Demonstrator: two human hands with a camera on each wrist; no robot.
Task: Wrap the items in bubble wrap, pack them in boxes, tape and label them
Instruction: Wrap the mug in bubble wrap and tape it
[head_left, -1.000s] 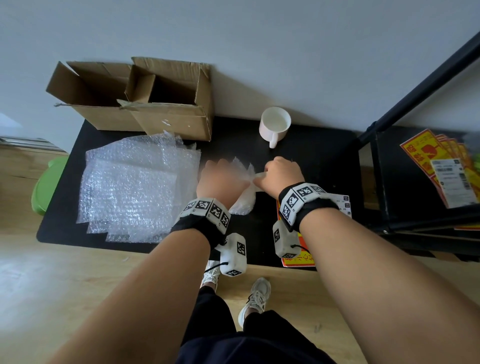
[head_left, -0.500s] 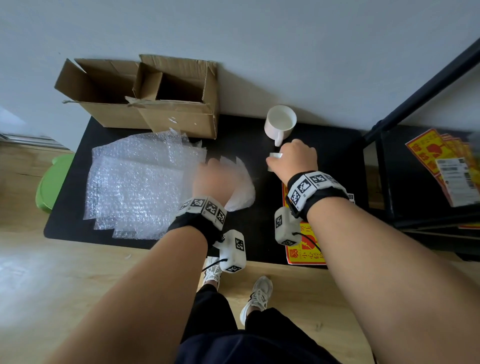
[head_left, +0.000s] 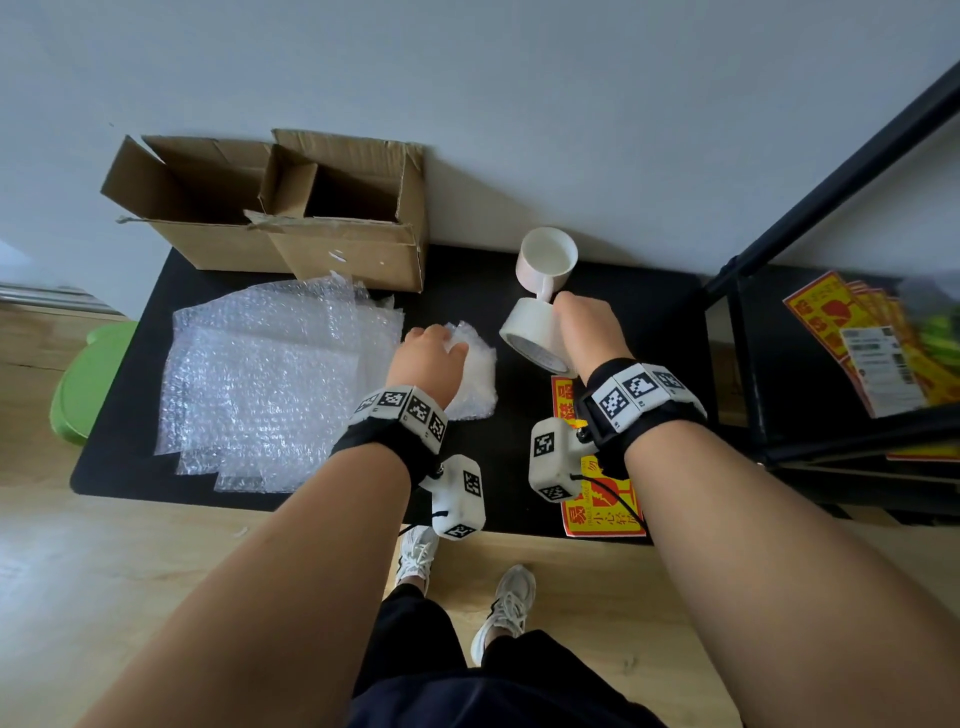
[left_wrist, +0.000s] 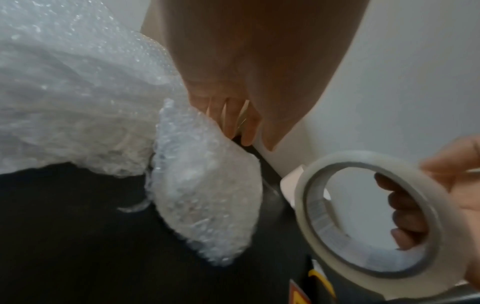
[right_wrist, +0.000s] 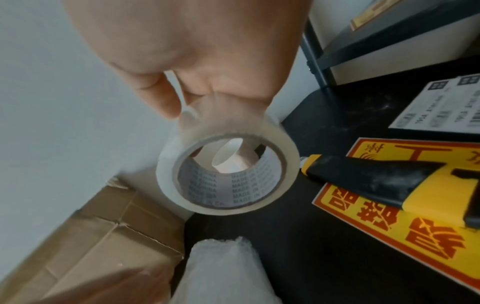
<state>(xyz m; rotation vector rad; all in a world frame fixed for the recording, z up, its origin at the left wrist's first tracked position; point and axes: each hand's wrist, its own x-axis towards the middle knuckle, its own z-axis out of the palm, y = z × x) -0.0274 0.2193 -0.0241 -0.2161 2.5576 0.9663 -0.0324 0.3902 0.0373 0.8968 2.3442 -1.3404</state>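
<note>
Two hands busy: left hand (head_left: 431, 361) pressing wrapped bundle (head_left: 475, 376), fingers hidden; right hand (head_left: 589, 330) fingers curled through tape roll (head_left: 537, 338). Keep wrap pinned, tape overlap seam.

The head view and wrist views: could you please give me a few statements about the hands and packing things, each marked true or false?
1. The right hand holds a roll of tape. True.
2. The left hand lifts the mug. False: it rests on a bubble-wrapped bundle; the mug stands untouched.
3. Both cardboard boxes are taped shut. False: their flaps are open.
4. Loose bubble wrap sheets lie on the black table. True.
5. A yellow and black knife lies on a warning sticker. True.
</note>
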